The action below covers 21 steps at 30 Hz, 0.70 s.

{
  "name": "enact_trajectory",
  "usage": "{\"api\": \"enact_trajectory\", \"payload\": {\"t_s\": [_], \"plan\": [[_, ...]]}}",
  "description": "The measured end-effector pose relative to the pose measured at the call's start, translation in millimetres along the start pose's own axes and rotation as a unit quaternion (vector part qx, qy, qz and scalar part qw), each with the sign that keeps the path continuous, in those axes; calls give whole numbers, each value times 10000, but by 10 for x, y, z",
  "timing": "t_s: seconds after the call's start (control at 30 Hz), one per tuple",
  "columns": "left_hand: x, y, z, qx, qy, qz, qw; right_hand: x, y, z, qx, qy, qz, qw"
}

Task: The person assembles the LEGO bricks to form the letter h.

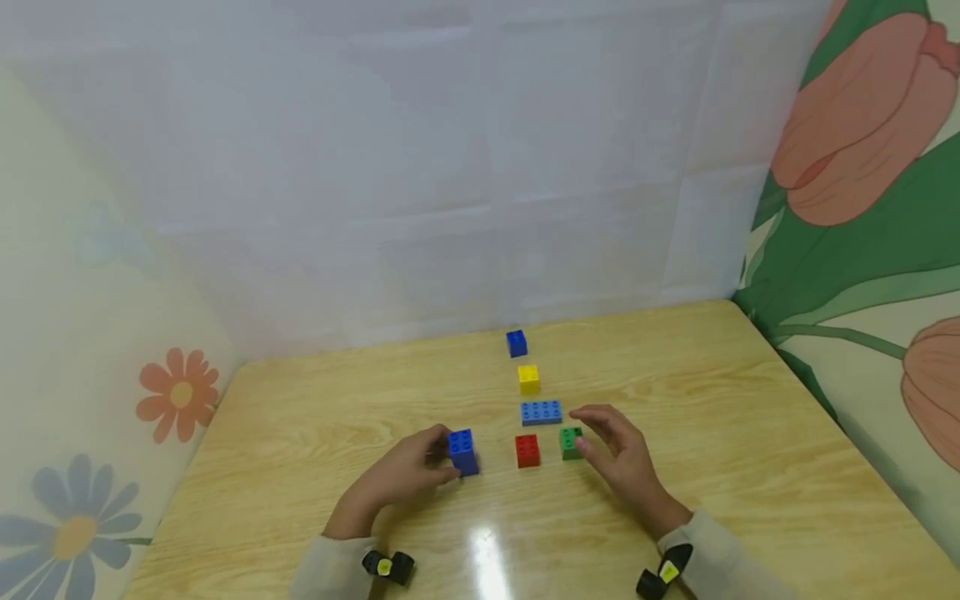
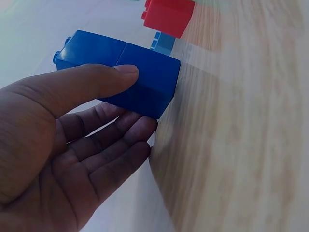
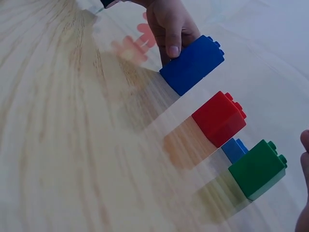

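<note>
My left hand (image 1: 405,468) holds a stack of two dark blue toy bricks (image 1: 464,454) upright on the table, thumb on one side and fingers on the other. The left wrist view shows the seam between the stacked bricks (image 2: 149,72). To the right of this stack sits a red brick (image 1: 527,451). Beside a green brick (image 1: 569,443) hovers my right hand (image 1: 624,458), its thumb and fingers spread apart and holding nothing. In the right wrist view, a gap separates the green brick (image 3: 258,170) from the fingers at the right edge.
Behind the red and green bricks lies a long light blue brick (image 1: 542,412). Farther back are a yellow brick (image 1: 528,379) and a small dark blue brick (image 1: 517,343). A white cloth (image 1: 450,167) hangs behind the wooden table (image 1: 300,417), with flowered panels at both sides.
</note>
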State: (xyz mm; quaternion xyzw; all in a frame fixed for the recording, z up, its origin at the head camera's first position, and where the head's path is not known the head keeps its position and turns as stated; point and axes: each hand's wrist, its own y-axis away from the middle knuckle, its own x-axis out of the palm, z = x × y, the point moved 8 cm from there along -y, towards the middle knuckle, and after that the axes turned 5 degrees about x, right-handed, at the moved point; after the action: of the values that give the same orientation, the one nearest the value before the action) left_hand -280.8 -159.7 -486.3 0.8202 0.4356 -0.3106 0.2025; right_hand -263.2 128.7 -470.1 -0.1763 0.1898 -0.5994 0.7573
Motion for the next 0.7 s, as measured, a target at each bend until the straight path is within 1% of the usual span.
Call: {"api": "enact_trajectory", "payload": {"t_s": [0.13, 0.3, 0.63, 0.7], "plan": [[-19, 5, 39, -35, 46, -20, 10000, 0, 3, -14, -63, 20, -24, 10000], [-27, 9, 61, -29, 131, -1, 9999, -2, 5, -21, -16, 20, -45, 10000], [-53, 19, 43, 3, 146, -63, 9999, 3, -6, 15, 150, -10, -33, 9999], [-58, 20, 37, 4, 109, -96, 9999, -5, 2, -35, 156, -8, -41, 9999]]}}
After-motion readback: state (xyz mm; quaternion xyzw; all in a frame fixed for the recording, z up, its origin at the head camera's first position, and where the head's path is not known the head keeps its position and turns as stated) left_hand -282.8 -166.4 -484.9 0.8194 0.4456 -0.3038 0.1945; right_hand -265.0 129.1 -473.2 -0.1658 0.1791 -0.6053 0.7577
